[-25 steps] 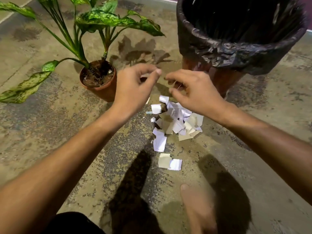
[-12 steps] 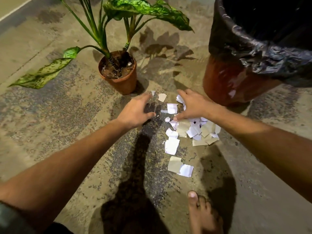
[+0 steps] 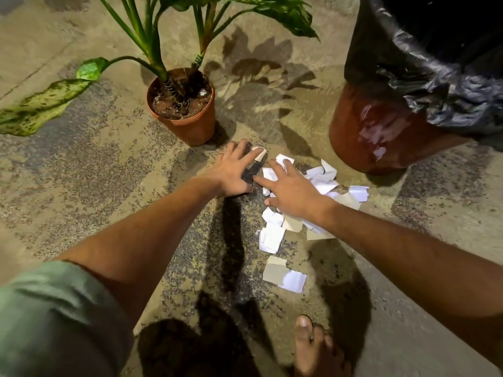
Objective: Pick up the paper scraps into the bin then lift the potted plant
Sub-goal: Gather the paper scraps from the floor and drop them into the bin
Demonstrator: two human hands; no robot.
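White and beige paper scraps [image 3: 272,236] lie in a loose pile on the concrete floor between the pot and the bin. My left hand [image 3: 231,170] lies flat with fingers spread, a fingertip touching one small scrap [image 3: 259,153] at the pile's far left. My right hand [image 3: 291,190] rests flat on top of the pile, fingers spread, covering part of it. The potted plant [image 3: 185,110], in a terracotta pot with long green leaves, stands just beyond my left hand. The bin [image 3: 386,131], brown with a black liner, stands at the right.
A bare foot [image 3: 315,349] is at the bottom, near two separate scraps [image 3: 284,277]. A long speckled leaf [image 3: 40,104] hangs out low to the left of the pot. The floor is rough mottled concrete.
Both hands came down from in front of the pot to the floor and spread flat, the right onto the pile, the left beside it. The view shifted closer and downward.
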